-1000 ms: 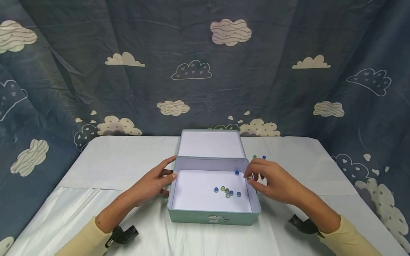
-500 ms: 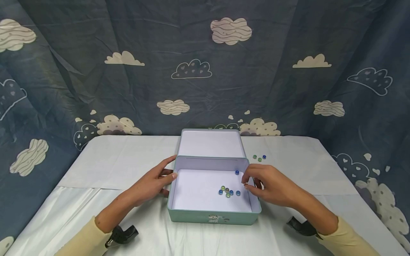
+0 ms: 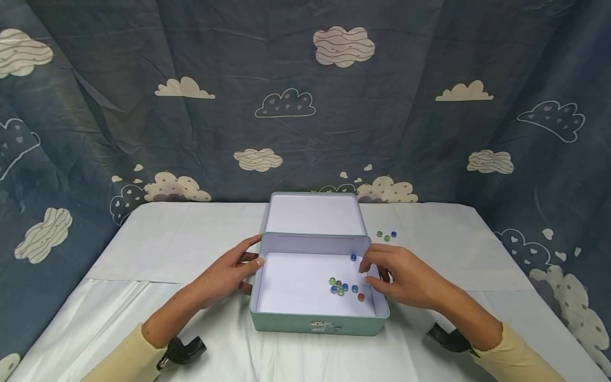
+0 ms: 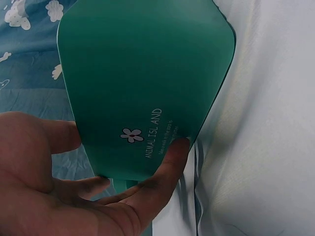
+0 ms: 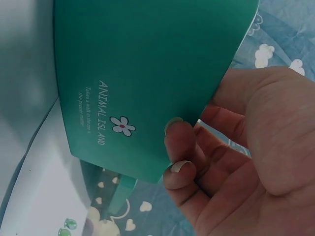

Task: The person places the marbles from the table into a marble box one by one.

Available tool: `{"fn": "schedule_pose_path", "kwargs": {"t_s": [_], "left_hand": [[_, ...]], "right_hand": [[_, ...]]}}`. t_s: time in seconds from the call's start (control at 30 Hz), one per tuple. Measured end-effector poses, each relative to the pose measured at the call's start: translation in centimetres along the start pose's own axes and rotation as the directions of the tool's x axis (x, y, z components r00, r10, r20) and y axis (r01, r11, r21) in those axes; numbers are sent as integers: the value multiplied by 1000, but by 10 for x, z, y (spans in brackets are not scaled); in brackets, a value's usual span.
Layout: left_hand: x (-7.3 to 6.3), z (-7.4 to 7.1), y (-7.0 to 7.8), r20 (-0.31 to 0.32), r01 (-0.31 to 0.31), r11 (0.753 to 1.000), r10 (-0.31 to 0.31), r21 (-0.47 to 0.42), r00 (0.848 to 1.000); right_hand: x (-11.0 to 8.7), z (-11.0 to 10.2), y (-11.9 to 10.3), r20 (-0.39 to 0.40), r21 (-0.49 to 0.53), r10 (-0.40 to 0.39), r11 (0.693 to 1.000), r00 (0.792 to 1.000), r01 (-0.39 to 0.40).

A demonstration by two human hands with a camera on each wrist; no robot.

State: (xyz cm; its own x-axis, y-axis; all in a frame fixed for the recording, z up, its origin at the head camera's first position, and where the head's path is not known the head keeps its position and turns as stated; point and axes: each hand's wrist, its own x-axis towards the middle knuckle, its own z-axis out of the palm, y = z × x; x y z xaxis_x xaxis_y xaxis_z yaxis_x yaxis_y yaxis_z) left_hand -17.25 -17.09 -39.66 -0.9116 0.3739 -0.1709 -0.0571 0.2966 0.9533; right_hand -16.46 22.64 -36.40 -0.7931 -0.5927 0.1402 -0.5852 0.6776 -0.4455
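Observation:
A green tin box (image 3: 315, 324) with a white inside and its lid (image 3: 315, 213) tipped back stands on the table. Several glass marbles lie on its floor toward the right, among them a dark blue marble (image 3: 353, 257) near the back wall and a red marble (image 3: 360, 297) at the front right. My left hand (image 3: 231, 271) rests against the box's left side, thumb at the rim and another finger (image 4: 177, 152) on the printed outer wall. My right hand (image 3: 406, 273) hangs over the right rim with thumb and index fingertips slightly apart and nothing visible between them.
Behind my right hand, a small green marble (image 3: 379, 234), a second green marble (image 3: 387, 238) and a blue marble (image 3: 393, 234) lie on the white cloth (image 3: 439, 228). A dark curtain (image 3: 286, 138) with cloud prints hangs around the table.
My right hand has moved in over the right rim and let go of a red marble, which now lies in the box. A blue marble has rolled right to the cluster. My left hand stays put.

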Motion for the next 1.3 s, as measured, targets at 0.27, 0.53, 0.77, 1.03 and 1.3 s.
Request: {"fn": "schedule_pose_path", "kwargs": {"t_s": [0.27,0.53,0.77,1.03,1.3], "left_hand": [[0,0,0,-8,0,1000,0,12,1000],[-1,0,1,-6,-4,1000,4,11,1000],[0,-1,-1,2,-8,1000,8,1,1000],[0,0,-2,9,-6,1000,6,-3,1000],[0,0,0,4,3,1000,-3,10,1000]], "right_hand": [[0,-3,5,-57,-5,-25,1000,998,25],[0,-13,26,-205,-39,-45,999,978,37],[1,-19,47,-260,-89,18,995,965,-43],[2,-20,69,-293,-115,46,990,955,-83],[6,-21,92,-266,-111,148,977,953,-183]]}}
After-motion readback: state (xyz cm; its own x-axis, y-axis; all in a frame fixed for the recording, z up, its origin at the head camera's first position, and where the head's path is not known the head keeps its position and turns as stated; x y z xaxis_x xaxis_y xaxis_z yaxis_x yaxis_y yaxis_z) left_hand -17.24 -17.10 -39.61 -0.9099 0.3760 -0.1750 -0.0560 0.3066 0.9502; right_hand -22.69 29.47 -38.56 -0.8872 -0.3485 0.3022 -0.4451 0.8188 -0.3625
